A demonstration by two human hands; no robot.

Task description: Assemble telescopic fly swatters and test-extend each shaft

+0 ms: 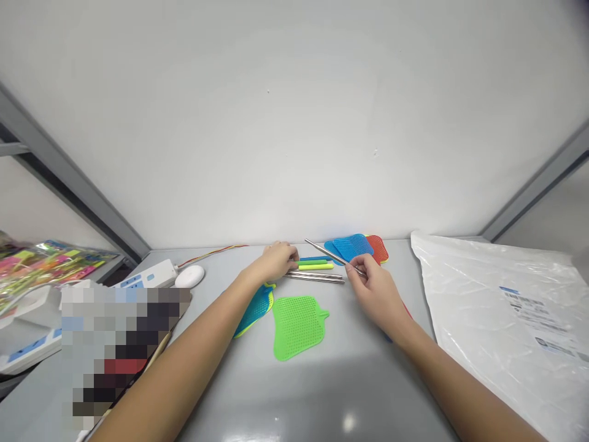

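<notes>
My right hand (372, 283) pinches a thin metal rod (332, 255), which slants up and to the left above the table. My left hand (278, 260) is curled at the left ends of several coloured handles, among them a green handle (313, 263) and a yellow-green handle (316, 267); whether its fingers grip one is hidden. More metal rods (319, 278) lie just in front of these handles. A bright green fly swatter head (300, 326) lies flat, nearest me. Teal swatter heads (254, 310) are partly covered by my left forearm.
Blue swatter heads (354, 247) and a red one (378, 248) lie at the back by the wall. A white plastic package (501, 307) covers the right side. Left are a power strip (154, 274), a white round device (189, 276) and colourful packets (55, 267).
</notes>
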